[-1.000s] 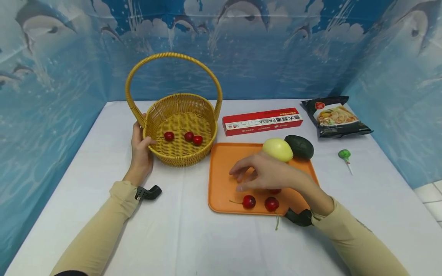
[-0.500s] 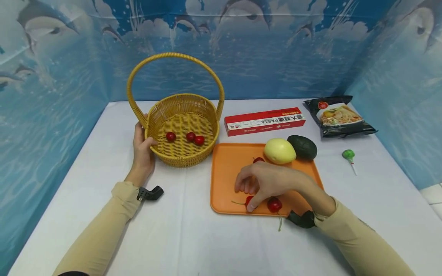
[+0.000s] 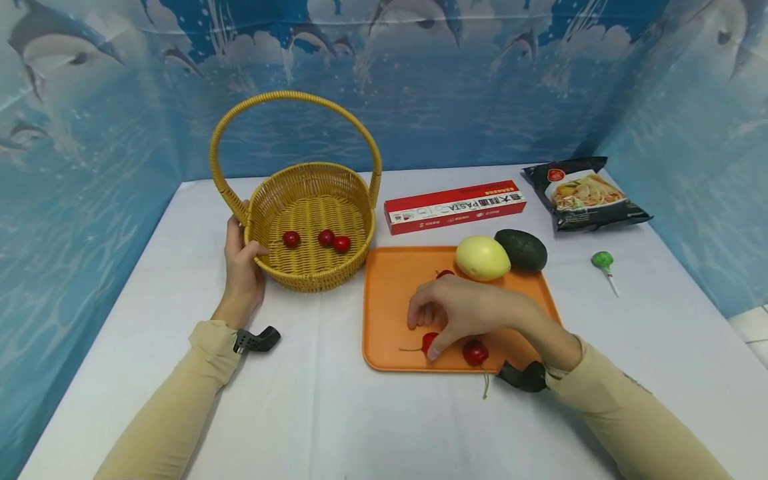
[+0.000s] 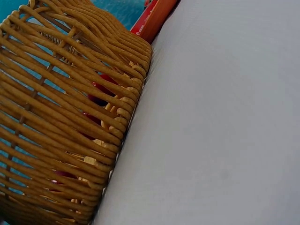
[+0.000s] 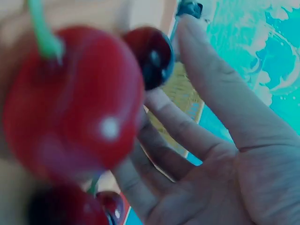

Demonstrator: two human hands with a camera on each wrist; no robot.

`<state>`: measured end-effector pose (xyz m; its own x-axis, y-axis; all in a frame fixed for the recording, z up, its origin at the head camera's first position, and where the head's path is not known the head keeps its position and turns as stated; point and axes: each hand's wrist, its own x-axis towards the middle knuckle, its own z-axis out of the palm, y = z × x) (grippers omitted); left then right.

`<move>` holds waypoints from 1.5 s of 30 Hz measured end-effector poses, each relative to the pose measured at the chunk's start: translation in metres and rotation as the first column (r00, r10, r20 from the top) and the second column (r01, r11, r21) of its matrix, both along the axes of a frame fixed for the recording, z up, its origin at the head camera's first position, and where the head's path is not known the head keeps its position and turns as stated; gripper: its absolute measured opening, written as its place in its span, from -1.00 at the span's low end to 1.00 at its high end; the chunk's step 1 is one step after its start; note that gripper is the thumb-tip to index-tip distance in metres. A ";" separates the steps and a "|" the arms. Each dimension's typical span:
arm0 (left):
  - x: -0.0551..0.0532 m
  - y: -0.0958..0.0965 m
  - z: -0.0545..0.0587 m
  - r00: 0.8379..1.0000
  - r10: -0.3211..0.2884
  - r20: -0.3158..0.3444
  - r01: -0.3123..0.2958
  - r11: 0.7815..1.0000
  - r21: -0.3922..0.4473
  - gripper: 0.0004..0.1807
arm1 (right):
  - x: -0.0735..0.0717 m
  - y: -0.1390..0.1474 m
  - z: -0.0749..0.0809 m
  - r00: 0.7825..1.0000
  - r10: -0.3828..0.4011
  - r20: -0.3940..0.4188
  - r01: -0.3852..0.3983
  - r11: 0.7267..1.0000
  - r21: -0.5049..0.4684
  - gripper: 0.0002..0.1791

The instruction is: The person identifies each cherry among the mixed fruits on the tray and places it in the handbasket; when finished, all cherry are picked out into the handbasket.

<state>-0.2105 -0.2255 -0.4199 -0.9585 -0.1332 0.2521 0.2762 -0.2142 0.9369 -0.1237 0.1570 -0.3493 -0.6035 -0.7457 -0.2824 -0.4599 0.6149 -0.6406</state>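
Note:
At the left of the head view, my left hand (image 3: pixel 243 270) grips the side of a yellow wicker basket (image 3: pixel 312 277), thumb over the rim. Three cherries lie inside; the basket's woven wall (image 4: pixel 70 108) fills much of the left wrist view. My right hand (image 3: pixel 462 307) is low over an orange tray (image 3: pixel 384 293), its thumb and fingers pinching a stemmed cherry (image 3: pixel 429 342). The right wrist view shows this cherry (image 5: pixel 151 58) at the thumb tip. Another cherry (image 3: pixel 475 353) lies beside the hand, its stem over the tray's edge. One more cherry (image 3: pixel 445 274) shows behind the hand.
A lemon (image 3: pixel 483 258) and an avocado (image 3: pixel 521 250) sit at the tray's back right corner. Behind the tray lies a red pasta box (image 3: pixel 455 207). To the right are a black food packet (image 3: pixel 585 197) and a green lollipop (image 3: pixel 603 261).
My right hand has come down and toward me onto the cherry, its thumb and fingers closing round it; the cherry has shifted slightly. The left hand stays on the basket.

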 end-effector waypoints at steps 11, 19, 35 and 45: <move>0.004 -0.006 0.000 1.000 0.013 0.000 -0.013 1.000 0.004 -0.01 | -0.005 -0.002 0.001 0.999 -0.003 -0.054 0.003 1.000 0.009 -0.68; 0.010 -0.008 0.000 1.000 0.003 0.021 -0.003 1.000 0.000 -0.01 | -0.004 -0.005 0.000 0.995 -0.014 -0.102 0.013 1.000 -0.005 -0.67; 0.003 0.002 -0.012 1.000 -0.019 0.021 0.020 0.999 -0.029 0.00 | -0.001 0.008 0.003 0.983 -0.099 -0.154 0.086 0.993 -0.086 -0.65; -0.001 -0.003 -0.004 1.000 -0.001 0.007 0.002 0.999 -0.037 -0.01 | -0.025 -0.007 0.050 0.967 -0.131 -0.220 0.084 0.974 -0.209 -0.66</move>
